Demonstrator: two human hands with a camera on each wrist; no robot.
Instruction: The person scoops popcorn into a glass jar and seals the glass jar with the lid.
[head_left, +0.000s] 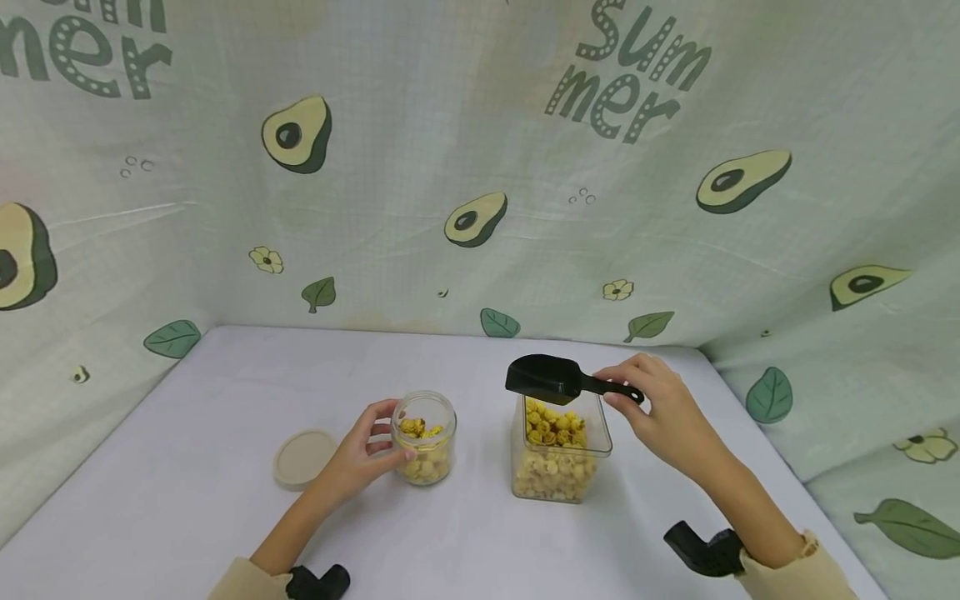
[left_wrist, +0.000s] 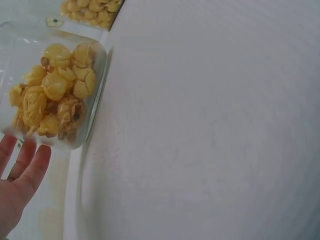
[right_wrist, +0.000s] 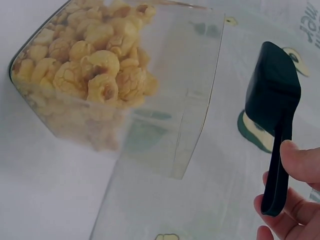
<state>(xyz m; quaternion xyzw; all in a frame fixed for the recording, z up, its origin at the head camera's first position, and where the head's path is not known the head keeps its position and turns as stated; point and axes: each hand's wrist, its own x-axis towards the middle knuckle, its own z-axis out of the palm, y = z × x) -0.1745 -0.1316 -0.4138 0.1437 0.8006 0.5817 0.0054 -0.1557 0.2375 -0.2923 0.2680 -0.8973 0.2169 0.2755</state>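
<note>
My left hand [head_left: 363, 458] holds a round glass jar [head_left: 450, 440] by its left side, the thumb at the front. Popcorn [left_wrist: 52, 90] with a caramel-like coating fills the jar's lower part. My right hand [head_left: 663, 412] pinches the handle of a black scoop [head_left: 546, 377] between thumb and fingers. Its bowl hovers above the far left rim of a clear square container [head_left: 602, 440], apart from the popcorn inside. More popcorn [right_wrist: 100, 65] fills much of that container. Whether the scoop carries any popcorn is hidden by its side.
A round beige lid [head_left: 303, 460] lies flat on the white table [head_left: 480, 542], left of the jar. Behind the table and at both sides hangs a pale cloth [head_left: 390, 167] printed with avocados and leaves. Black straps or mounts [head_left: 705, 552] sit at the wrists.
</note>
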